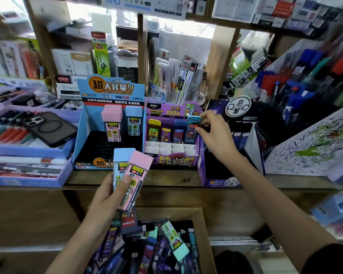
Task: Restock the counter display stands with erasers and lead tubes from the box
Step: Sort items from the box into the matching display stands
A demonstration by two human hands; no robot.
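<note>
My left hand [109,196] grips several lead tubes over the cardboard box [201,218]: a pink-capped one [136,180], a blue-capped one [120,165] behind it and a dark one [128,222] hanging below. My right hand [214,133] reaches up to the purple display stand [171,111] and pinches the teal lead tube [192,129] at the right end of its back row, beside yellow, purple and blue tubes. The blue display stand [81,135] to the left holds pink and blue tubes at its back. The box below holds several loose tubes, one mint-capped [174,240].
A dark purple stand [214,180] sits right of the purple one. A phone [50,129] lies on pen trays at the left. Marker racks and a scribbled test sheet [313,143] fill the right. Shelves of stock rise behind the counter edge [166,177].
</note>
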